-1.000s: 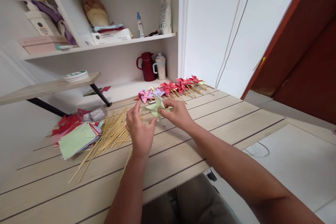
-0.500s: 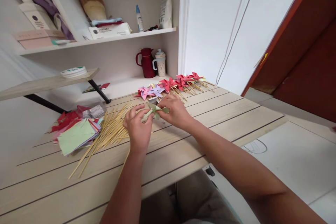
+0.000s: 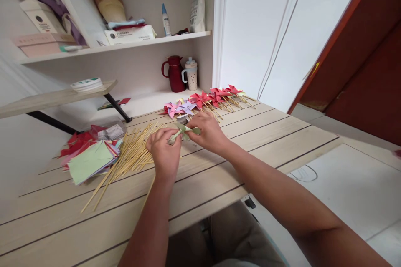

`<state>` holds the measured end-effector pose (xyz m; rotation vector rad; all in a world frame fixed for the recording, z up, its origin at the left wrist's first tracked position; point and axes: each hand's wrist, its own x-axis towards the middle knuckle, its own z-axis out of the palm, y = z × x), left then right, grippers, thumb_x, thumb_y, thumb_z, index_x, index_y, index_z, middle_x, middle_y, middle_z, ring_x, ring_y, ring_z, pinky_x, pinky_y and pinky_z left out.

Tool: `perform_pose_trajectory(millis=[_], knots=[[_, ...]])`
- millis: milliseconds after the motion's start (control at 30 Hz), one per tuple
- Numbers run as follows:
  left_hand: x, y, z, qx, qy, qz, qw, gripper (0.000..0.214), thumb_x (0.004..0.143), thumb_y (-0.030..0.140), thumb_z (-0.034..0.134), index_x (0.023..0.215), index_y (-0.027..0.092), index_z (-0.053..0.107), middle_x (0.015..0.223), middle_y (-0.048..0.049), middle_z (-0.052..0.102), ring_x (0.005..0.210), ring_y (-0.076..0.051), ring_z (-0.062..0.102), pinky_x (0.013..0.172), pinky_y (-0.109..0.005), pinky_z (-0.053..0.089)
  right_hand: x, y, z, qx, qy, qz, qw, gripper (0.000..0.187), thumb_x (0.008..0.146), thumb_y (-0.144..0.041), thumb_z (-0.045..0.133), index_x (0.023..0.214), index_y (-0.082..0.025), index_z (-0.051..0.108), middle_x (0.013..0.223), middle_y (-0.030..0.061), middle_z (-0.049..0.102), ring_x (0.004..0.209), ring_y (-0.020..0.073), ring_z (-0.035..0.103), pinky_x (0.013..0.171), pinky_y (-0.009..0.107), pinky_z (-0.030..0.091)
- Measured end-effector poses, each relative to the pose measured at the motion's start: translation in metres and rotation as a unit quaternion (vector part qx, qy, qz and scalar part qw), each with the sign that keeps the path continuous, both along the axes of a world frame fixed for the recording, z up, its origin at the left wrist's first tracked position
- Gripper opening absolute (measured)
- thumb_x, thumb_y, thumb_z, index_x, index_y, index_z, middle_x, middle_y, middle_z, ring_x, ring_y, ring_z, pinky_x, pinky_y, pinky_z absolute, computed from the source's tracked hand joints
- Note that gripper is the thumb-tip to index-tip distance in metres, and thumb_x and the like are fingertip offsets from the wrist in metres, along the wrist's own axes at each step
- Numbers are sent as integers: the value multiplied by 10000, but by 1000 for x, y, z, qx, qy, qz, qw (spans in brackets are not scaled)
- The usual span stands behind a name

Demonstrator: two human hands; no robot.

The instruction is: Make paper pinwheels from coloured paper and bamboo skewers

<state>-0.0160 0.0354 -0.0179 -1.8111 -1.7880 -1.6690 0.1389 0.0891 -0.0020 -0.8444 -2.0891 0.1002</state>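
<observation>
While you are leaning over the wooden table (image 3: pixel 266 142), your left hand (image 3: pixel 164 154) is curling almost into a fist, its fingers pinching the near end of the pale green pinwheel (image 3: pixel 185 130); your right hand (image 3: pixel 208 133) is closing thumb and fingertips on the far side of the same folded paper, so both hands are gripping it just above the tabletop, near the middle of the table; one thin skewer (image 3: pixel 149 190) is showing under your left wrist, though I cannot tell whether your fingers are holding it. Just to the left of your left hand, a loose heap of bamboo sticks (image 3: pixel 131 156) is lying fanned across the boards; beside that, a stack of coloured paper squares (image 3: pixel 90 160) is sitting with a green sheet on top. Beyond your hands, a row of finished pinwheels (image 3: pixel 203 100) in pink, purple and red is lying along the far edge; behind it, a dark red jug (image 3: pixel 174 74) and a lidded cup (image 3: pixel 191 75) are standing side by side in the shelf recess.
</observation>
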Motion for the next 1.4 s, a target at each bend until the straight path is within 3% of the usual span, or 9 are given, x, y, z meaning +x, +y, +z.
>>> perform_pose_trajectory(millis=[400,600,767,933,1067,1133,1233,1400], knots=[[1,1,-1,15,-20,-20,999,63,782,218,710,766,257,756,888,-45,734,917,-247,660,951,-431,461,0,-2,1,3,-1,-1,1000,110,807,-175,670,703,-209,653,787,40,709,865,228,593,870,374,361],[3,2,0,19,-125,-53,991,100,763,246,703,820,229,783,920,-40,715,915,-212,664,909,-347,502,-2,-4,1,-33,78,19,996,51,808,-184,701,787,-229,713,843,29,748,890,227,632,904,382,401],[4,2,0,5,-262,-99,960,140,737,269,743,851,208,796,948,-36,701,949,-201,654,912,-313,505,-2,-2,-2,-73,165,35,983,129,838,-266,726,966,-257,742,973,42,768,952,249,657,919,402,445],[2,1,0,-21,-382,-140,913,198,726,288,762,898,197,798,977,-38,726,972,-195,654,906,-304,505,1,-3,0,-113,237,63,963,271,861,-301,698,1126,-243,690,906,38,756,892,234,690,896,390,480],[-1,0,2,-37,-459,-145,876,198,712,289,770,881,188,787,950,-26,749,909,-170,670,884,-287,508,7,2,-2,-154,283,36,946,359,872,-361,682,1211,-246,650,882,30,762,903,230,702,883,381,475],[-2,0,2,-36,-472,-131,871,176,704,274,770,857,190,783,916,-15,748,873,-155,669,864,-273,504,10,8,-6,-191,266,16,945,269,877,-374,656,1100,-226,689,768,14,742,800,213,693,788,347,472],[-4,1,2,-21,-456,-118,882,177,701,267,770,856,183,788,901,-10,736,864,-148,657,856,-264,494,14,19,-13,-287,152,7,946,143,834,-329,652,788,-203,702,602,-1,688,601,168,606,608,287,401],[-5,2,0,-7,-437,-103,893,221,684,287,788,868,163,789,899,-13,721,869,-150,642,851,-269,488,19,29,-24,-356,26,-9,934,78,746,-171,652,694,-199,703,644,-1,720,603,137,575,573,249,388]])
